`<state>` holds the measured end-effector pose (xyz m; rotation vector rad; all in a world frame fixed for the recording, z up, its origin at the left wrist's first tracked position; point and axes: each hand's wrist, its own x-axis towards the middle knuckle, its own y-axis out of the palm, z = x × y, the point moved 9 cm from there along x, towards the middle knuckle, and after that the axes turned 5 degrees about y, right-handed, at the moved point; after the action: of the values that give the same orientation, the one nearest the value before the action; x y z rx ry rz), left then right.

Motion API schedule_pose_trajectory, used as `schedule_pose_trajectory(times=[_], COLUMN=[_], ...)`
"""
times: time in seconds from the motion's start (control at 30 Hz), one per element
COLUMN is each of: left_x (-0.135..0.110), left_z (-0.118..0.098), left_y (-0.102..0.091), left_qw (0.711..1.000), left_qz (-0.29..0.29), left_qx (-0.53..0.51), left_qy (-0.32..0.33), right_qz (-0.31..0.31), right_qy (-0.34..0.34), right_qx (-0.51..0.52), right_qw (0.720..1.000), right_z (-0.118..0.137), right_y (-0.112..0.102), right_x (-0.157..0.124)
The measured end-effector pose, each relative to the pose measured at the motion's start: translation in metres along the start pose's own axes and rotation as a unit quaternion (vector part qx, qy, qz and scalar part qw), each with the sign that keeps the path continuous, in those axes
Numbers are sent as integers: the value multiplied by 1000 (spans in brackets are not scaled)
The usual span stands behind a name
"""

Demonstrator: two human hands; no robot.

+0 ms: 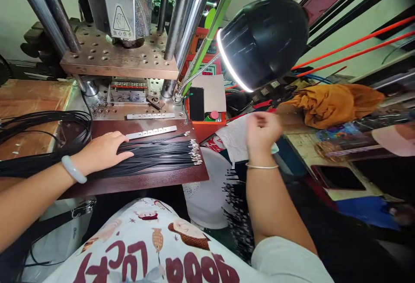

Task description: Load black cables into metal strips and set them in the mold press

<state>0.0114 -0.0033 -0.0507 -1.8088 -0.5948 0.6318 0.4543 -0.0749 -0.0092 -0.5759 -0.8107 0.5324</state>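
Observation:
My left hand (108, 151) lies over a flat row of black cables (155, 155) on the brown board, thumb and fingers apart. Its fingertips reach the near end of a slotted metal strip (151, 132). Small metal connectors (194, 152) tip the cables at the right. A second metal strip (150, 116) rests farther back, in front of the press. Off to the right, my right hand (264, 131) is raised near a pale cloth (236, 136). Its fingers are curled in and partly blurred; what they hold, if anything, is hidden.
A press plate (119, 56) hangs over a small die (129, 90). A black lamp (266, 41) overhangs the right side. A phone (196, 103) lies by a red button (214, 115). Below stands a white basin (207, 205); many black cable ends (238, 214) hang beside it.

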Motion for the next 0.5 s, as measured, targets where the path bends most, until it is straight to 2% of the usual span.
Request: schedule_pose_trajectory(times=[0.07,0.13,0.2,0.33,0.4,0.43,0.5], left_x=[9,17,22,31,38,43,54], left_z=[-2,2,8,7,-3,-8,-16], left_y=[6,9,4,-6,-4,-4,-9], left_qw=[999,996,989,959,949,953,978], left_qz=[42,91,122,184,221,222,166], left_qx=[11,-19,-78,-214,-225,-206,-129], left_qy=[4,5,-2,-21,-11,-3,16], right_qz=[85,123,123,97,88,100,144], right_qy=[0,7,38,85,66,37,-46], right_qx=[105,173,227,292,292,286,269], right_qw=[991,977,965,948,950,952,951], right_z=[40,65,70,58,62,70,94], right_y=[21,34,42,48,45,43,40], right_x=[-34,-63,-85,-110,-114,-115,-116])
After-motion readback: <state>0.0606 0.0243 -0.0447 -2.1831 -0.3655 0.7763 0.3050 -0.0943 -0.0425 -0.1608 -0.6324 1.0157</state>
